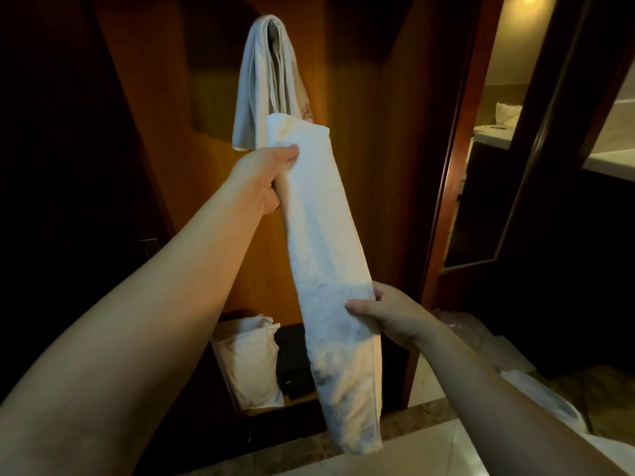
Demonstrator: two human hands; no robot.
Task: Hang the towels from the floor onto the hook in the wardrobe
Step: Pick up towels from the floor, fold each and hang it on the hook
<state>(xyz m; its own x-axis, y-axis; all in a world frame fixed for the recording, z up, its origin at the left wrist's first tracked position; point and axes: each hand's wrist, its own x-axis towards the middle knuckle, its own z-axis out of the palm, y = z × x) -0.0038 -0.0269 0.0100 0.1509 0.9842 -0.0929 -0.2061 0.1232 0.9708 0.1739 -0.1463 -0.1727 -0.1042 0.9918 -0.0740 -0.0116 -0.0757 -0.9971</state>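
A long folded white towel (326, 255) hangs in the air in front of the open wardrobe. My left hand (264, 180) grips its upper end, just below the top edge. My right hand (388, 317) pinches its right side lower down. Behind it, a second white towel (261, 87) is draped over the hook (273, 24) on the wooden back panel; the hook itself is almost wholly covered by that towel. The lower end of the held towel dangles near the wardrobe's base.
A white bag-like bundle (251, 365) and a dark box (292, 365) stand on the wardrobe floor. More white cloth (536, 393) lies at the lower right. A wooden door frame (457, 166) stands right of the wardrobe, with a lit room beyond. Pale floor tiles (429, 451) lie below.
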